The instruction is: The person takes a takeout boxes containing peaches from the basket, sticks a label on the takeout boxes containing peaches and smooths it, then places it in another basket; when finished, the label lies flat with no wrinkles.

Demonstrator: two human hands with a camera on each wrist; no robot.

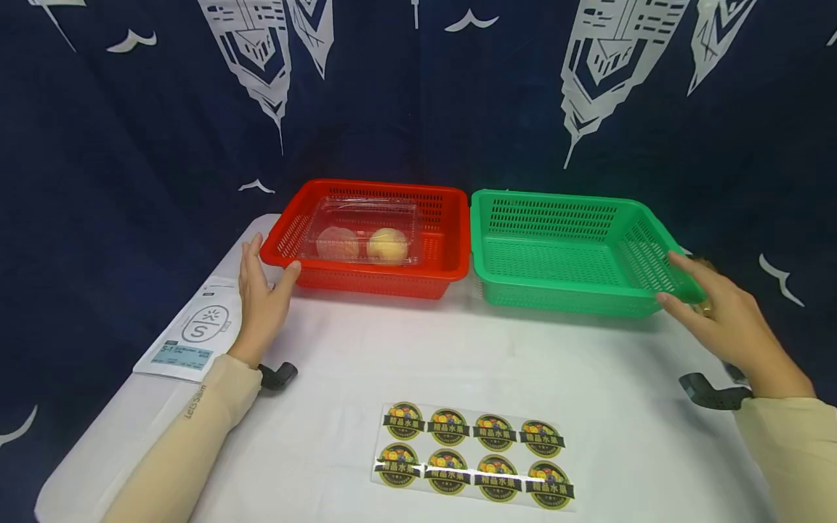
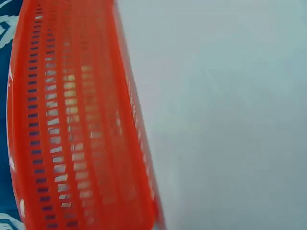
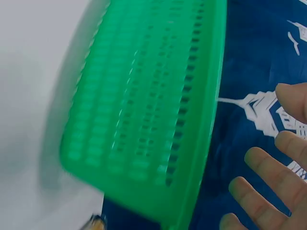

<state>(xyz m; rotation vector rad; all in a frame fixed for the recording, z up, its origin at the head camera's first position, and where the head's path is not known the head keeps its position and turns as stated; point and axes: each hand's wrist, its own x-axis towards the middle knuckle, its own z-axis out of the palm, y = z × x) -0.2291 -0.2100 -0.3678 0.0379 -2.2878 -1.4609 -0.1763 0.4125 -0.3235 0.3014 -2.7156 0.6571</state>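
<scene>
- A glossy clear sheet of eight round fruit labels (image 1: 474, 456), two rows of four with dark bands and Chinese characters, lies flat on a white-covered table (image 1: 510, 349), front and centre
- Two cream sleeves (image 1: 176, 450) reach in from the sides, the left one printed with dark lettering; a curved black piece (image 1: 713, 394) juts out at each wrist
- The person's right hand (image 1: 732, 319) is spread wide with nothing in its grasp, near the right end of the green basket; the right wrist view shows its fingers apart from the rim
- The person's left hand (image 1: 261, 312) is also open, thumb held away from the upright fingers, gripping nothing beside the red basket's left front corner; whether the thumb touches cannot be told
- White printed paper (image 1: 196, 334), bearing a circled "S" and a blue panel, lies by the left hand
- A rectangular green plastic mesh basket (image 1: 562, 296) stands at right, just beside a rectangular red plastic mesh basket (image 1: 373, 281) at left
- Inside the red basket, a clear plastic box (image 1: 369, 214) contains a round pinkish fruit (image 1: 338, 244) and a round pale-yellow fruit (image 1: 387, 246)
- Behind hangs a navy curtain (image 1: 418, 109) with white towers and birds
</scene>
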